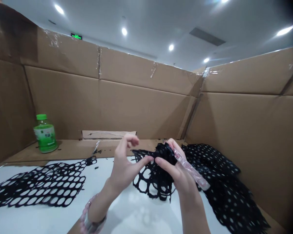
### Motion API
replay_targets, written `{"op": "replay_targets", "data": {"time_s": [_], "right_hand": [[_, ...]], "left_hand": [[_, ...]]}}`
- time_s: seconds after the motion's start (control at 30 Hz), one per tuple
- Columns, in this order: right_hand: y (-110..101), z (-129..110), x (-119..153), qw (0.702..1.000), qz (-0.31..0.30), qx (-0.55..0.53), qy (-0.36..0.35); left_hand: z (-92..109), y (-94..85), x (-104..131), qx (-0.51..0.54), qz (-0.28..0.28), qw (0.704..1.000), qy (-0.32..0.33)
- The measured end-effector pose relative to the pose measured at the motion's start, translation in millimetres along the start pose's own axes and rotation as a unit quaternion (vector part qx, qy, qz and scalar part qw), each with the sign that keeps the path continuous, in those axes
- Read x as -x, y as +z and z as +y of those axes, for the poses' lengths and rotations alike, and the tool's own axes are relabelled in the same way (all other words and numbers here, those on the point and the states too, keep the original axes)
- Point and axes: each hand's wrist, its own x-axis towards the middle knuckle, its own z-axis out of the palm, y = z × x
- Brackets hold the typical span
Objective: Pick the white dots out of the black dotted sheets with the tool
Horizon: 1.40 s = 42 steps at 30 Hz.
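My right hand [183, 172] is closed on a bunched piece of black mesh [148, 183] with large round holes, its thumb pressed against the gathered part. A long pinkish, see-through strip or handle [194, 174] also lies in that hand and sticks out to the lower right; its exact kind is unclear. My left hand [124, 162] is beside the mesh, with the thumb tip at the bunch. Its fingers are raised and curled, apart from the thumb. The mesh's lower part hangs loose above the white surface [136, 214].
Another black mesh sheet [56, 185] lies flat at left. Black material [224, 182] with small holes is heaped at right. A green-capped bottle [46, 135] stands at the back left. Cardboard walls [141, 107] enclose the work area, and small black scraps [97, 151] lie near the back.
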Motion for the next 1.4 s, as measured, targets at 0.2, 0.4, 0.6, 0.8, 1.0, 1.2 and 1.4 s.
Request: {"op": "replay_targets", "data": {"time_s": [0.2,0.4,0.6,0.8,1.0,1.2,1.4], "right_hand": [[8.4,0.0,2.2,0.999,0.030,-0.028,-0.002],[8.5,-9.9,1.6,0.999,0.033,-0.005,-0.034],[-26.9,-8.8,4.2,0.984,0.145,0.067,-0.076],[-59.2,-1.1,2.1,0.987,0.116,0.062,-0.092],[-45.1,11.2,-16.1,0.998,-0.017,0.051,-0.035],[-33.6,21.9,-20.7,0.997,-0.024,-0.058,0.046],[-16.7,26.0,-19.8,0.994,-0.020,-0.089,0.065]], "left_hand": [[1.4,0.5,0.2,-0.021,-0.021,0.991,0.132],[5.0,3.6,-4.1,0.125,-0.122,0.972,-0.160],[-62.2,22.4,-5.8,0.147,-0.048,0.943,-0.295],[-117.0,67.0,35.4,0.062,-0.167,0.932,-0.317],[-96.3,102.3,62.7,0.113,-0.248,0.917,-0.292],[-67.1,52.9,8.9,0.228,-0.196,0.918,-0.260],[-29.7,17.3,-1.4,0.238,-0.128,0.931,-0.244]]}}
